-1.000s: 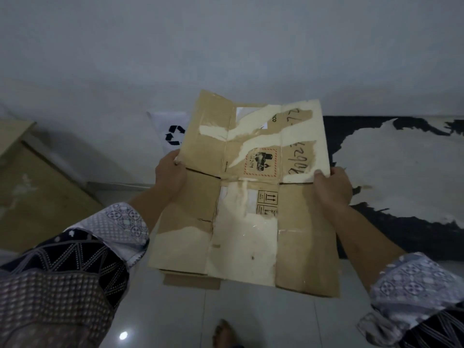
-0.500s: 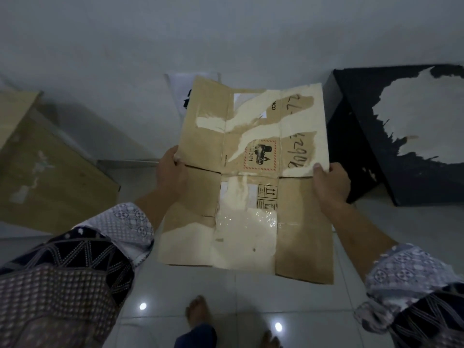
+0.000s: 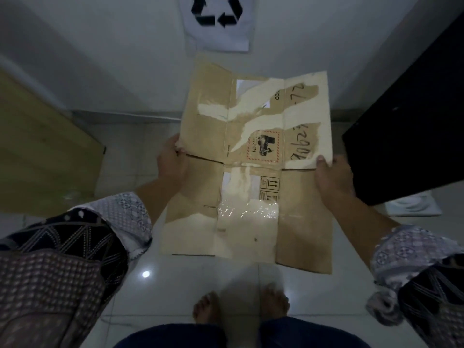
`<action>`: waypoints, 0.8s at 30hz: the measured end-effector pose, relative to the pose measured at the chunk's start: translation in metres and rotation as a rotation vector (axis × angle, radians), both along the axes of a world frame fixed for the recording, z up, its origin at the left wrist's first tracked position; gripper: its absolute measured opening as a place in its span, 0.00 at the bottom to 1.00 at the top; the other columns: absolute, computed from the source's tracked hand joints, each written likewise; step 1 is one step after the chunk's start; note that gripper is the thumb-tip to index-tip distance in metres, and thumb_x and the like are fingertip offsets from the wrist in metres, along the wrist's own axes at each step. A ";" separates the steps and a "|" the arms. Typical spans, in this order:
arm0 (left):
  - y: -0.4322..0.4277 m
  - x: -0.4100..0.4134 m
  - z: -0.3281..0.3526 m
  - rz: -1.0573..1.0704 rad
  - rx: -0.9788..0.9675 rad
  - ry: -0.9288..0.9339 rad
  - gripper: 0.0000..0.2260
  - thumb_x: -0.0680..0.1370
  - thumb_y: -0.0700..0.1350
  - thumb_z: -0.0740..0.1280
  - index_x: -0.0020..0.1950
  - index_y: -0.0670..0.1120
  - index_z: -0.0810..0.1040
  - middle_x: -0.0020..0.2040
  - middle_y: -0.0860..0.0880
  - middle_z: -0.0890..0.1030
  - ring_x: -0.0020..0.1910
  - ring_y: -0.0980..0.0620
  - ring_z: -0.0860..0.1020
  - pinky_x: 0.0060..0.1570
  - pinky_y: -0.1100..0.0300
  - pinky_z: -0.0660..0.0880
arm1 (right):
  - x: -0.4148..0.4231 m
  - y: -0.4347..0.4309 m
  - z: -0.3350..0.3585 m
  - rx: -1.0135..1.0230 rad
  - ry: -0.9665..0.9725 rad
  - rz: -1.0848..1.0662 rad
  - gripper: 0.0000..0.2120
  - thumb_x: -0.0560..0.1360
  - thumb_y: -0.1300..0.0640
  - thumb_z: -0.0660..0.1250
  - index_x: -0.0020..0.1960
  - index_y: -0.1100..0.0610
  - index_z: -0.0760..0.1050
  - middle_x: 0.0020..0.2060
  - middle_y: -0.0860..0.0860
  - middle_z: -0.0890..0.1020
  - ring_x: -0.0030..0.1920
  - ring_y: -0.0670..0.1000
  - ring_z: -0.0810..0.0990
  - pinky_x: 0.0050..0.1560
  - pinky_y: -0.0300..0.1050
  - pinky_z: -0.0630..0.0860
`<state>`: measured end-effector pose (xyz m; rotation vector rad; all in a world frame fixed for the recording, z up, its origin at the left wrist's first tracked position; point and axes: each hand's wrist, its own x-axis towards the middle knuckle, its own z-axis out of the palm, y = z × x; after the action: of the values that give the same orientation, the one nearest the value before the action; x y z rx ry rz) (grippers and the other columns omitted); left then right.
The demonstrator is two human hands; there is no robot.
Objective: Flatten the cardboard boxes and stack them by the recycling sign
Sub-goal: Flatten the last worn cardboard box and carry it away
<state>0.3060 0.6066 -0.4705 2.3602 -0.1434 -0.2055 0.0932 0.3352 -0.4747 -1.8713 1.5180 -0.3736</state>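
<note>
Both arms reach forward from the lower corners of the frame, patterned sleeves pushed back from the forearms. The left hand point(image 3: 173, 163) grips the left edge of the box point(image 3: 303, 222) at its middle crease, with its fingers curled round the edge. The right hand point(image 3: 331, 178) pinches the right edge at the same crease, thumb on the top face and the other fingers hidden beneath.

There is one box, flattened and opened out into a sheet with torn paper and tape on it. There is one recycling sign point(image 3: 217, 23), and two bare feet point(image 3: 206, 307) show at the bottom centre.

The box is in the middle of the frame, held between the two hands over the tiled floor point(image 3: 180, 285). Its far edge lies just below the sign, which hangs on the wall at the top centre. A wooden board point(image 3: 45, 151) leans at the left, and a black block point(image 3: 406, 121) stands at the right, beside the right hand.
</note>
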 end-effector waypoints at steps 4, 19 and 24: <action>-0.005 0.014 -0.103 0.022 -0.022 0.036 0.20 0.80 0.37 0.57 0.72 0.48 0.72 0.65 0.45 0.78 0.64 0.46 0.75 0.63 0.60 0.69 | 0.019 -0.009 -0.102 -0.014 -0.012 0.014 0.19 0.78 0.49 0.64 0.59 0.63 0.75 0.56 0.62 0.81 0.56 0.63 0.79 0.55 0.53 0.75; -0.041 0.065 -0.307 0.066 -0.097 0.009 0.17 0.82 0.40 0.58 0.71 0.43 0.72 0.65 0.41 0.77 0.64 0.41 0.74 0.62 0.54 0.70 | 0.087 -0.055 -0.308 -0.052 -0.106 0.061 0.15 0.77 0.49 0.66 0.55 0.60 0.76 0.53 0.60 0.82 0.53 0.61 0.80 0.52 0.48 0.74; -0.048 0.064 -0.320 0.134 -0.065 0.019 0.15 0.82 0.42 0.58 0.68 0.41 0.73 0.63 0.40 0.78 0.62 0.39 0.75 0.58 0.53 0.71 | 0.095 -0.060 -0.315 -0.041 -0.134 0.078 0.14 0.77 0.48 0.66 0.55 0.58 0.76 0.53 0.58 0.82 0.52 0.60 0.81 0.52 0.49 0.76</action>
<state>0.3703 0.5591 -0.7903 2.2921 0.0175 -0.1552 0.1887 0.2753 -0.7899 -1.8917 1.3544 -0.4869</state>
